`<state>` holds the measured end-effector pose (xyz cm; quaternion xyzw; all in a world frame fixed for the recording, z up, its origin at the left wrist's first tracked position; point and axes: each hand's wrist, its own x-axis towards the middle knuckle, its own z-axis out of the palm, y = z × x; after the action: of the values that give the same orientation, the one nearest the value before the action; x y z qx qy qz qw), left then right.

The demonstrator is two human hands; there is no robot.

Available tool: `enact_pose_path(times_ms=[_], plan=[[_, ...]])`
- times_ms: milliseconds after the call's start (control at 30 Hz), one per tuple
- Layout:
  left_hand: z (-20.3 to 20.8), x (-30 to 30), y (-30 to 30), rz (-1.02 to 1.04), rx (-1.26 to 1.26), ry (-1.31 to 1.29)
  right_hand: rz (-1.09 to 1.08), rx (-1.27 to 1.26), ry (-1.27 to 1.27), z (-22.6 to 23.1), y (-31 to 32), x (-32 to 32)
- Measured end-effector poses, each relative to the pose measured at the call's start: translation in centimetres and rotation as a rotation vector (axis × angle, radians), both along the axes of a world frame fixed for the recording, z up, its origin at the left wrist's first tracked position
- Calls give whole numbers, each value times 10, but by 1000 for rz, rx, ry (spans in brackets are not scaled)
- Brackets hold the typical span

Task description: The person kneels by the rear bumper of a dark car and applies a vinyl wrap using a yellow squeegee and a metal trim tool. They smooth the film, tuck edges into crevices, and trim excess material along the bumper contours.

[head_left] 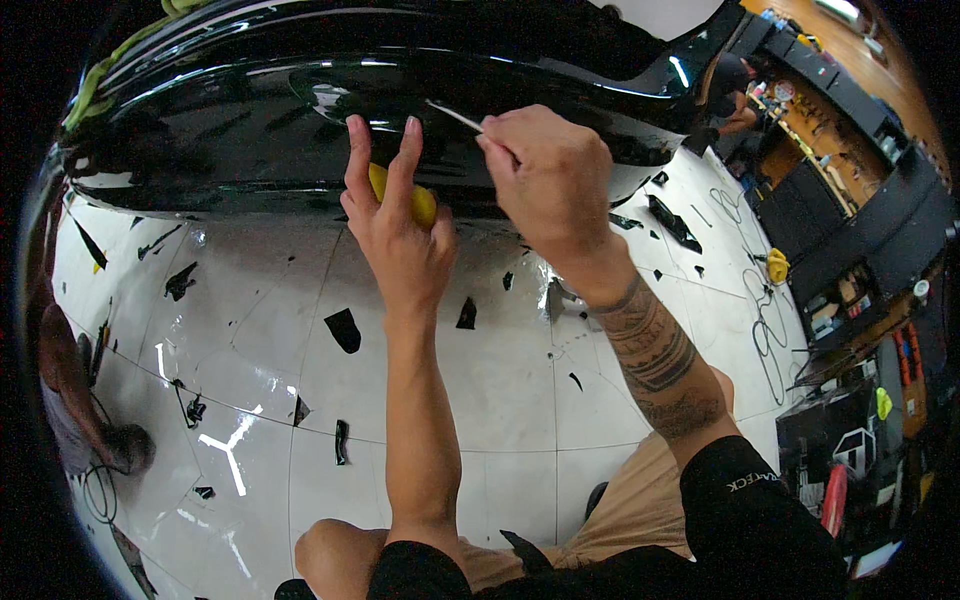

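Observation:
A glossy black car body panel (220,150) with a curved lower edge spans the upper part of the view. My left hand (400,225) is in front of it, two fingers stretched up toward the panel. A yellow rounded pad (424,207) is tucked in that hand, partly hidden behind the fingers. To the right, my right hand (555,180) is closed around a slim, pale, pointed tool (455,116). The tool's tip points up and left at the panel; whether it touches the surface I cannot tell. The tool's other end is hidden in my fist.
Black scraps (343,330) are scattered over the white tiled floor (500,410). Cables (765,330) lie on the right, beside a dark workbench (850,235) with tools. One person (735,100) is by the bench; another person's leg (75,390) shows at far left.

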<state>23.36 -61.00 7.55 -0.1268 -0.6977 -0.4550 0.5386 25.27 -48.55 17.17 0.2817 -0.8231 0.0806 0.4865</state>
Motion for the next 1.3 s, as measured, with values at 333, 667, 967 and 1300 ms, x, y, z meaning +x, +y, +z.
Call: enact_pose_path(times_ms=[333, 667, 967, 1300], plan=[[0, -1, 0, 8, -1, -17, -15, 46, 9, 2, 57, 5], [-3, -4, -2, -3, -73, 18, 66, -13, 65, -2, 129, -5], [6, 10, -3, 137, -217, -101, 108, 6, 88, -1, 200, -16], [27, 35, 36, 316, -502, -352, 205, -22, 45, -5, 258, -36]])
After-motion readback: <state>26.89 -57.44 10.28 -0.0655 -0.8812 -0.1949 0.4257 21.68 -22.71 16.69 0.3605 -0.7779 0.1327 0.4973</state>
